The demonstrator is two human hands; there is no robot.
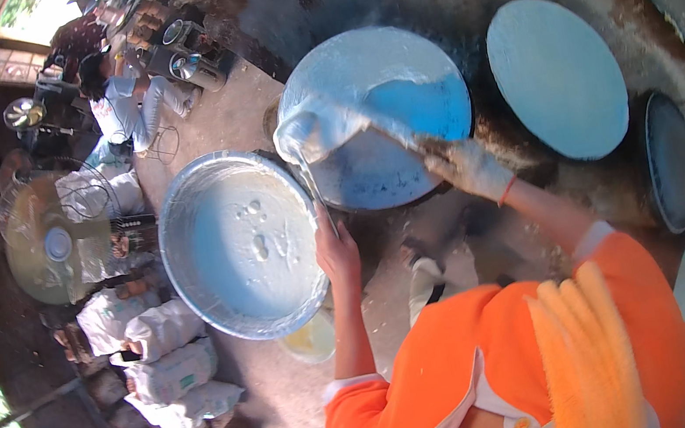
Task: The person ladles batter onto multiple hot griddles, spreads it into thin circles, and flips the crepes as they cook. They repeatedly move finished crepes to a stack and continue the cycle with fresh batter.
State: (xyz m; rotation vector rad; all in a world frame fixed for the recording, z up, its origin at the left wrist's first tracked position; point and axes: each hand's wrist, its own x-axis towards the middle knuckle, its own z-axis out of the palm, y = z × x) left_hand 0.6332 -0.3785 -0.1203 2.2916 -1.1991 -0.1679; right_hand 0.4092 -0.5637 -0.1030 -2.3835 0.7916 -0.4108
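My left hand (337,255) is closed around a thin metal handle (312,179), at the right rim of a wide metal basin (171,266) of thick white batter (239,260). The handle runs up to a blurred, whitish end. From there a long whitish strip (347,123), like a wet cloth, stretches across a large round pan (398,51) to my right hand (470,168). That hand looks coated in white and is closed on the strip's end. Motion blur hides where handle and strip meet. The pan is partly coated white, with a bare blue patch at its right.
A pale round disc (557,80) and a dark round pan (671,162) stand to the right. White sacks (173,372) line the left side, below a standing fan (57,244). Far left, another person (119,110) sits low beside metal pots (197,70).
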